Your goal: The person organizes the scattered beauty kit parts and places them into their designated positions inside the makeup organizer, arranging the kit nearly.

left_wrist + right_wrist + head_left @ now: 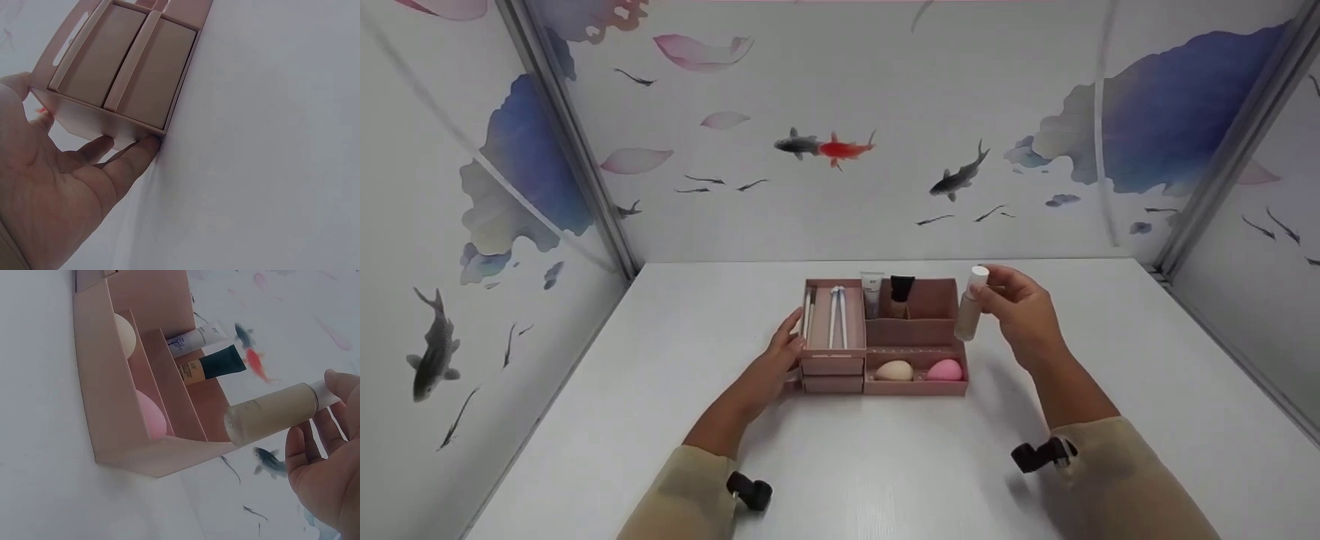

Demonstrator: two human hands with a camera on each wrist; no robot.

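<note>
My right hand (1026, 315) pinches the white cap of a foundation bottle (273, 413), a clear bottle of beige liquid. The bottle tilts beside the right wall of a pink makeup organizer (915, 388), its base overlapping the rim in the head view. With its fingers against the organizer's left side, my left hand (62, 185) rests beside the two drawers (154, 73). In the rear compartments stand a white tube (872, 294) and a black-capped tube (211, 365). The front tray holds a beige makeup sponge (895, 370) and a pink makeup sponge (944, 370).
Several thin white sticks (838, 317) lie in the organizer's upper left tray. The white table (885, 465) meets a back wall (847, 217) printed with fish and petals. Side panels (405, 247) enclose the table.
</note>
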